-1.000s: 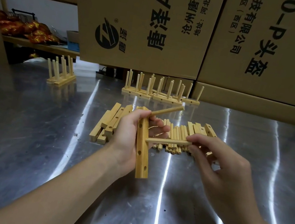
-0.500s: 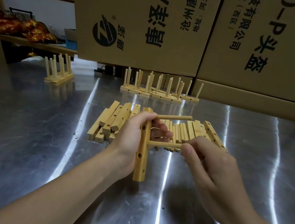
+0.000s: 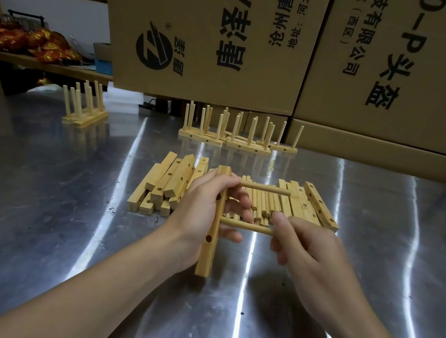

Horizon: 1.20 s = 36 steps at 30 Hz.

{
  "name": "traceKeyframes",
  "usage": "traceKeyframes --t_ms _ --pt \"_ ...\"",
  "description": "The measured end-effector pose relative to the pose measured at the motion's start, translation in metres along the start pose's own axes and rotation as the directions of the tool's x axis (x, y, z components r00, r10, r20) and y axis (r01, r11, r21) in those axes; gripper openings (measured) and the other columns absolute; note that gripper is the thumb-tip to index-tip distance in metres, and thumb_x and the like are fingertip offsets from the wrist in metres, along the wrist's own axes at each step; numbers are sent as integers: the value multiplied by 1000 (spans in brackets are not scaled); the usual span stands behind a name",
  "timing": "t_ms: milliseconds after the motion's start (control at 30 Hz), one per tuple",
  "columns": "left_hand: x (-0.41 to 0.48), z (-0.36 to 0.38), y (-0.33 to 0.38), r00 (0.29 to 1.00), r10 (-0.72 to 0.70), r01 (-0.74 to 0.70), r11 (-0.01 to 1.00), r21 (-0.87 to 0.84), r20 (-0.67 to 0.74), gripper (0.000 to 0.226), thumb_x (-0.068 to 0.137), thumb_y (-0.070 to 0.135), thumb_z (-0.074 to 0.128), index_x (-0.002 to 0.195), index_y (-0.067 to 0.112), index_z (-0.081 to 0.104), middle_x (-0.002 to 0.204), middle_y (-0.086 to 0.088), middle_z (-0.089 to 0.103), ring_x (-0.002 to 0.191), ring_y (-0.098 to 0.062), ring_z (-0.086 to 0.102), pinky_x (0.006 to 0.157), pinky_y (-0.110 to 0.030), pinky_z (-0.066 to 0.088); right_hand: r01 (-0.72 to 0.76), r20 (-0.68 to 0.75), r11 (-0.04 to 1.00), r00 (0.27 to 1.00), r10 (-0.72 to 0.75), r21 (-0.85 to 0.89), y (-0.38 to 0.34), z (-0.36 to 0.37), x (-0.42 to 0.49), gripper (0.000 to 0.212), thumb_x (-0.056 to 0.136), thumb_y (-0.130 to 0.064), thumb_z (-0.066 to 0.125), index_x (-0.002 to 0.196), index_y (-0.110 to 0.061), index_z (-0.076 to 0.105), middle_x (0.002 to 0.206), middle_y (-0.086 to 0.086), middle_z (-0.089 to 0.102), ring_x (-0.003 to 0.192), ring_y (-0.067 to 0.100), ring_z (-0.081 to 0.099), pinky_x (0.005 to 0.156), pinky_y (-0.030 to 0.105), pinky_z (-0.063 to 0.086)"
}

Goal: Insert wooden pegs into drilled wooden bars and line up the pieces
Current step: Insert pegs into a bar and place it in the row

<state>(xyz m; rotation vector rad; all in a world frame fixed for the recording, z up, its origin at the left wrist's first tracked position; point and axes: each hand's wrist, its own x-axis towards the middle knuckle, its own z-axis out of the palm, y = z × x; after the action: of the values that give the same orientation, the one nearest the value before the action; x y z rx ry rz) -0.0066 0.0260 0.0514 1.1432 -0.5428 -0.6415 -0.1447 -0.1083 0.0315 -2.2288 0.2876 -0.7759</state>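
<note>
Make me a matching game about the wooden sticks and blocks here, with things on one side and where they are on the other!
Things
1. held bar
2. lower peg
3. loose pegs
4. finished pieces

Places
A. heaped on the table
B. standing at the back, by the cardboard boxes
C. gripped by the left hand
D. pinched by the right hand, one end at the bar

Pairs: 1-C, 2-D, 3-A, 4-B
</note>
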Motion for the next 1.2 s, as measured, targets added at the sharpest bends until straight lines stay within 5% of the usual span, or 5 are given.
traceKeyframes --t_ms 333,533,633,933,1200 --pt "7 -9 5 1000 19 -19 1000 -7 8 21 107 28 53 94 12 58 76 -3 61 60 -13 58 46 -23 41 -158 43 943 987 153 293 13 4 9 63 100 -70 44 75 -19 71 64 -3 62 60 10 54 56 27 42" --pt "16 -26 15 994 -79 41 909 -416 -75 20 100 26 55 83 15 59 72 1 55 57 -10 53 42 -17 37 18 -176 902 979 -104 -432 37 -6 18 3 97 -37 67 97 -34 67 95 -22 60 99 7 53 76 28 47" --pt "19 -32 17 991 -106 44 828 -559 -79 18 99 25 54 85 15 57 73 2 53 56 -8 51 43 -16 35 -6 -133 752 985 -109 -659 45 -7 31 24 94 -34 74 116 -28 71 115 -10 60 113 17 47 88 36 47" --pt "21 -34 17 994 -96 45 807 -589 -55 18 100 26 53 87 14 57 74 1 52 56 -9 51 44 -17 35 74 4 635 994 -110 -769 44 -2 57 21 95 -40 71 114 -30 71 122 -8 61 119 18 46 96 36 40" --pt "20 -34 17 991 -121 64 787 -613 -52 20 101 26 53 87 13 58 74 1 52 56 -9 51 42 -18 37 46 -223 677 926 -305 -735 33 -13 51 7 95 -30 70 99 -25 73 99 -9 69 96 17 59 82 31 34"
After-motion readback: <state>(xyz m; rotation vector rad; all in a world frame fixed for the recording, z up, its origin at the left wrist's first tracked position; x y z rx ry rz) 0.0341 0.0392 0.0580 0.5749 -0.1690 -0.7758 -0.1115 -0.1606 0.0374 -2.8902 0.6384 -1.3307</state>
